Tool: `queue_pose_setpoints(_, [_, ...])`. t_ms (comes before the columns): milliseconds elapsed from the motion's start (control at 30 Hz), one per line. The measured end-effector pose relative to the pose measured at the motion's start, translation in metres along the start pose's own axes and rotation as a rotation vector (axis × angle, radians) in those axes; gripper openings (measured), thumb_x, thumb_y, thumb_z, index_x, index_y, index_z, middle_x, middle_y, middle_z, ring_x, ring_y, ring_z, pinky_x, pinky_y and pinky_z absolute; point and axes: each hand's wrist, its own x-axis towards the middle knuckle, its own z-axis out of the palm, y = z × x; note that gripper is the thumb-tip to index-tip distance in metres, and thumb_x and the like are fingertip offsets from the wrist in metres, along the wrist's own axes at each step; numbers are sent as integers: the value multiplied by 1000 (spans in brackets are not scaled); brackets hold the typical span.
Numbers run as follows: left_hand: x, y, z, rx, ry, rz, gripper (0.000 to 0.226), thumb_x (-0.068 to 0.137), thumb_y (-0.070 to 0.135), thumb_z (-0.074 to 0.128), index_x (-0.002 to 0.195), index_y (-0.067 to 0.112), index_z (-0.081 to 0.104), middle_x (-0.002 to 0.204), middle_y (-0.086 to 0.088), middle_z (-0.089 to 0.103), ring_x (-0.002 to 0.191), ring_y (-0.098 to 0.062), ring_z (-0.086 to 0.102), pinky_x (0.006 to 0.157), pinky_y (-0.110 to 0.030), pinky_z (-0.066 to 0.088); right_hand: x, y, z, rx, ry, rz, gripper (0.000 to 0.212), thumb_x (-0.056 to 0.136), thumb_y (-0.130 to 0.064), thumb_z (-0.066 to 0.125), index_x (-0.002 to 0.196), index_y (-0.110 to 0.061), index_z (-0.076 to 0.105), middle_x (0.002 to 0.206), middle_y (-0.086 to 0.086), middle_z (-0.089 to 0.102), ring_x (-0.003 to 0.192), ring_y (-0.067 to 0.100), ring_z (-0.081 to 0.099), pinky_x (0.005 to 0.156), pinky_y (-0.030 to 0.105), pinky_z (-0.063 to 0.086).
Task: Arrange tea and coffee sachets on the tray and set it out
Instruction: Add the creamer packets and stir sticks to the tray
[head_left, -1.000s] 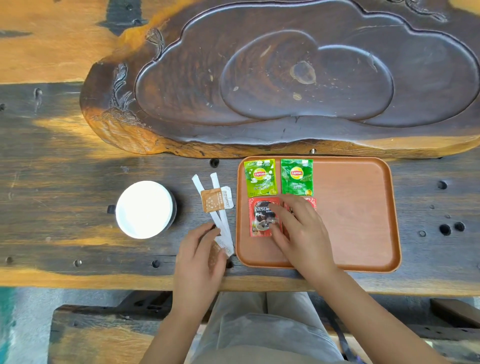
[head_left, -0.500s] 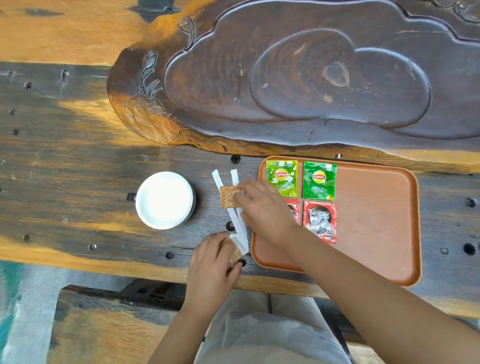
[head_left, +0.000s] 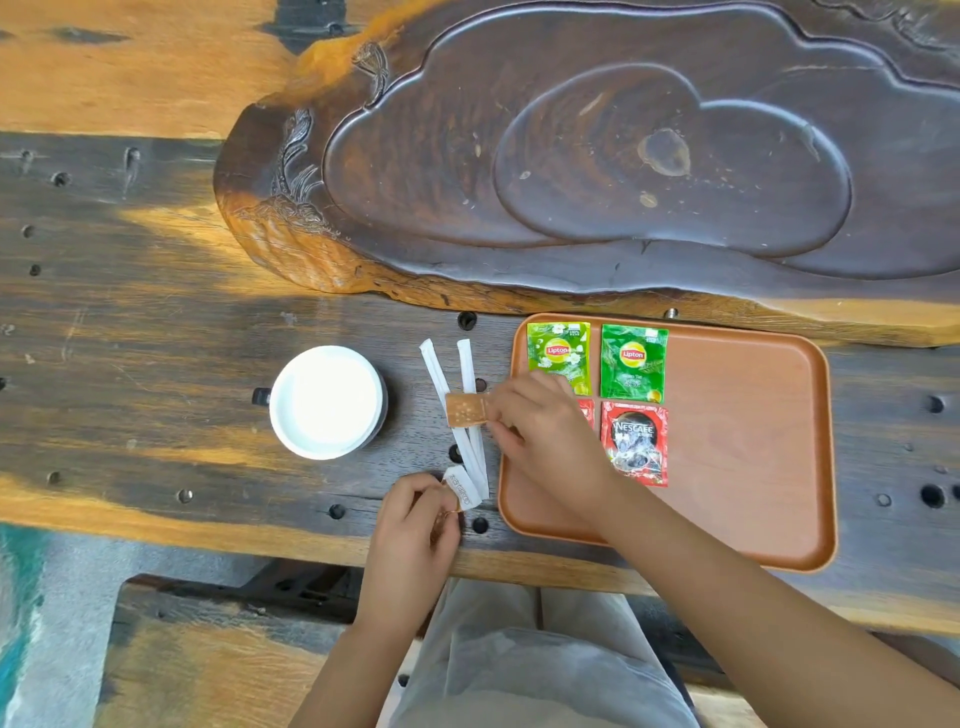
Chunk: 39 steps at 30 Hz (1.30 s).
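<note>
Head view: right hand (head_left: 540, 431) pinches brown sachet (head_left: 465, 409) beside tray's (head_left: 779, 558) left edge; left hand (head_left: 415, 525) grips another; lift clear, lay flat.

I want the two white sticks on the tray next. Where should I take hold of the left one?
Grip the left stick near its far end, coming from above and its left. That end is bare and splayed apart from the right stick; midway the brown sachet covers both sticks, and the near ends bunch together by the left hand.
</note>
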Motion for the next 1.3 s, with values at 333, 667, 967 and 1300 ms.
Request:
queue_pose_setpoints(333, [13,39,21,63,-177,362,8,76,-3,63,81,3,62,93,-9,61,88,-18,52,75,-30,47,-129,41,-52,-88,73,-20,14,85,-10,58,76,-5,67,85,8,68,85,22,54,81,26,39])
queue_pose_setpoints(667, [21,43,39,162,-299,514,2,81,6,60,80,5,62,100,-10,64,97,-25,57,78,-36,51,-153,52,-34,-199,-55,69,25,86,-15,45,70,-6,63,82,7,66,76,27,57,73,29,43])
queue_pose_setpoints(967, [-11,47,45,261,-233,417,38,79,31,56,114,16,59,114,-6,62,112,-20,46,91,-38,48,-164,42,-29,-219,-105,92,36,86,-25,46,110,-7,65,106,11,66,99,29,57,84,38,51])
queue_pose_setpoints(1300, [-12,54,50,283,-268,392,39,82,32,50,117,17,59,117,-7,62,117,-18,41,88,-34,49,-168,44,-24,-230,-88,85,36,86,-21,45,111,-5,64,109,13,65,106,26,48,95,34,35])
